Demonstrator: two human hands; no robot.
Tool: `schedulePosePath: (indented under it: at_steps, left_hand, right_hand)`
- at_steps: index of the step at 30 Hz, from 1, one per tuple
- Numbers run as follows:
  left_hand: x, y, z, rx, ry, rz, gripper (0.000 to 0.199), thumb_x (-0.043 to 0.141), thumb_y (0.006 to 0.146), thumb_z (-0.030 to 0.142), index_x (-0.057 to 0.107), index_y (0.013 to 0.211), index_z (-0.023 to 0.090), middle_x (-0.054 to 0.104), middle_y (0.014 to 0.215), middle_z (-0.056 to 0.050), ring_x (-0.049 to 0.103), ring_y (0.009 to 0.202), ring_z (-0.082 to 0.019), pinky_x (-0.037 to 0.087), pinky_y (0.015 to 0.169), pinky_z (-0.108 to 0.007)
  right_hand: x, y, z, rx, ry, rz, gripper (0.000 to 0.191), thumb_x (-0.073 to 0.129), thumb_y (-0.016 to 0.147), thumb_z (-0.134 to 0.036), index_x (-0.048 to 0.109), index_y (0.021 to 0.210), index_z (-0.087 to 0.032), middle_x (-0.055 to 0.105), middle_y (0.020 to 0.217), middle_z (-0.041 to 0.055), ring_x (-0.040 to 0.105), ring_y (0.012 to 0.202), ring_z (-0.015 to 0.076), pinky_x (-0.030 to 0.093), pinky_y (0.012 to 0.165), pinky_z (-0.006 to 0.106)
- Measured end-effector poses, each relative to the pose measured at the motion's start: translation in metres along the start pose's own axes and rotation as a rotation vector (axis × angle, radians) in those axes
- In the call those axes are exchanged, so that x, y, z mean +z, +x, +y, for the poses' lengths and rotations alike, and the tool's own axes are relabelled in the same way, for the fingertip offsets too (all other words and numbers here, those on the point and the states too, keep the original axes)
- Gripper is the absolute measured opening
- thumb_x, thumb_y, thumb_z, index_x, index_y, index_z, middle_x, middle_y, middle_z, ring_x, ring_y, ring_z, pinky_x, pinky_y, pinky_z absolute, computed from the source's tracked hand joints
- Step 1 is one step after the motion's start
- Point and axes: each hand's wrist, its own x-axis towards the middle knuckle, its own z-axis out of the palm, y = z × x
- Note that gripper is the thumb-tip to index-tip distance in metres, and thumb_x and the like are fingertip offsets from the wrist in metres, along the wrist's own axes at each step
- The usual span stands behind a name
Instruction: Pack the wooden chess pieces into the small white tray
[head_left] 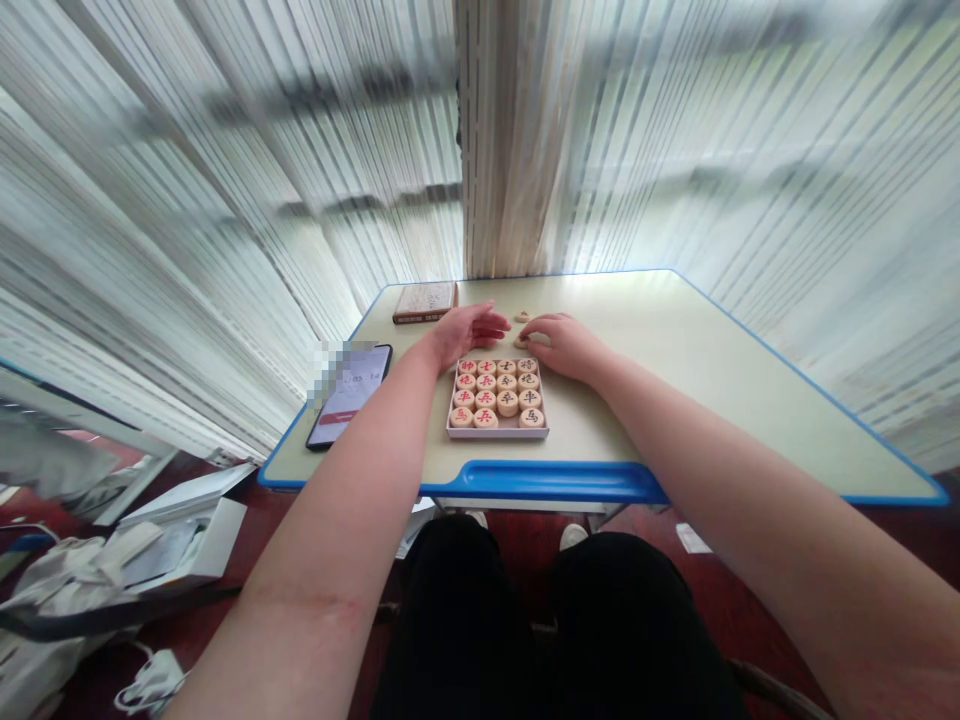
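A shallow white box (pixel 498 434) of round wooden Chinese chess pieces lies on the table in front of me. The pieces stand in rows, with red characters on the left, such as a red piece (pixel 485 419), and black ones on the right, such as a black piece (pixel 531 418). One gap shows in the nearest row. Just beyond the box, my right hand (pixel 562 342) pinches a loose chess piece (pixel 520 342) at its fingertips. Another loose piece (pixel 523 316) rests farther back. My left hand (pixel 472 332) hovers by the box's far left corner, fingers stretched out, holding nothing.
The pale table (pixel 720 400) has a blue edge and a blue pen groove (pixel 555 480) at the front. On the left lie a phone (pixel 351 395) and a flat brown-sided box (pixel 426 302). Curtains (pixel 510 140) hang right behind the table.
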Motion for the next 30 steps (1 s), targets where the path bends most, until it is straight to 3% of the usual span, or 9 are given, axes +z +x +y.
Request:
schedulePosePath:
  at_steps: [5,9,12,15,17,19,21,25,30]
  left_hand:
    - [-0.001,0.002,-0.002,0.005,0.015,-0.006,0.037,0.061,0.075,0.047,0.068,0.071,0.011,0.071,0.084,-0.012,0.062,0.074,-0.014,0.046,0.070,-0.026]
    - [0.001,0.001,-0.001,0.016,0.028,-0.006,0.040,0.064,0.071,0.051,0.068,0.070,0.011,0.070,0.083,-0.012,0.062,0.074,-0.015,0.046,0.069,-0.027]
    - [0.004,-0.001,0.001,0.031,0.037,0.016,0.038,0.065,0.069,0.049,0.067,0.072,0.012,0.070,0.085,-0.011,0.061,0.077,-0.016,0.045,0.067,-0.026]
    - [0.003,-0.001,0.001,0.148,0.130,0.180,0.029,0.063,0.071,0.042,0.067,0.072,0.013,0.070,0.085,-0.009,0.060,0.080,-0.016,0.044,0.065,-0.025]
    - [0.001,-0.001,0.000,0.243,0.281,0.345,0.024,0.063,0.071,0.038,0.067,0.068,0.014,0.070,0.079,-0.007,0.058,0.078,-0.015,0.042,0.064,-0.024]
    - [0.000,-0.002,0.000,0.290,0.417,0.421,0.021,0.064,0.070,0.035,0.067,0.067,0.015,0.067,0.071,-0.004,0.055,0.071,-0.014,0.040,0.063,-0.024]
    - [0.001,-0.006,0.002,0.287,0.458,0.365,0.019,0.065,0.070,0.034,0.068,0.070,0.015,0.064,0.066,-0.002,0.052,0.062,-0.011,0.039,0.059,-0.023]
    - [0.006,-0.020,0.012,0.187,0.496,0.092,0.026,0.066,0.070,0.039,0.069,0.070,0.013,0.061,0.061,-0.003,0.048,0.054,-0.010,0.035,0.052,-0.023]
    - [0.005,-0.034,0.016,0.067,0.655,0.001,0.021,0.070,0.065,0.037,0.072,0.066,0.016,0.063,0.062,-0.003,0.050,0.057,-0.012,0.035,0.053,-0.025]
  right_hand:
    - [-0.004,0.001,0.000,0.089,-0.046,0.026,0.024,0.055,0.081,-0.022,0.072,0.096,-0.013,0.067,0.114,0.0120,0.059,0.106,0.0218,0.041,0.096,0.032]
    - [-0.006,0.003,-0.002,0.136,-0.056,0.029,0.022,0.060,0.078,-0.030,0.072,0.087,-0.014,0.068,0.105,0.0113,0.062,0.094,0.0222,0.045,0.087,0.032]
    - [-0.008,0.000,-0.003,0.144,-0.038,0.022,0.022,0.059,0.078,-0.027,0.072,0.091,-0.015,0.069,0.096,0.0091,0.062,0.086,0.0200,0.046,0.081,0.030]
    - [-0.011,-0.004,-0.004,0.158,-0.008,0.022,0.030,0.057,0.077,-0.023,0.070,0.104,-0.015,0.069,0.092,0.0073,0.061,0.079,0.0178,0.047,0.077,0.029]
    - [-0.014,-0.006,-0.006,0.168,-0.010,0.033,0.030,0.057,0.076,-0.021,0.071,0.102,-0.014,0.068,0.092,0.0084,0.060,0.075,0.0167,0.046,0.076,0.028]
    - [-0.018,-0.008,-0.009,0.170,0.006,0.063,0.026,0.058,0.074,-0.020,0.073,0.093,-0.014,0.066,0.092,0.0091,0.058,0.070,0.0151,0.046,0.074,0.028]
    - [-0.021,-0.010,-0.015,0.151,0.076,0.113,0.022,0.060,0.071,-0.020,0.072,0.088,-0.014,0.064,0.090,0.0080,0.057,0.067,0.0135,0.046,0.071,0.028]
    - [-0.028,-0.017,-0.030,0.100,0.257,0.162,0.016,0.063,0.069,-0.022,0.067,0.083,-0.015,0.063,0.078,0.0030,0.054,0.063,0.0122,0.044,0.064,0.026]
    - [-0.033,-0.027,-0.047,0.072,0.468,-0.020,0.016,0.063,0.071,-0.026,0.065,0.084,-0.017,0.065,0.074,0.0013,0.055,0.058,0.0107,0.044,0.056,0.025]
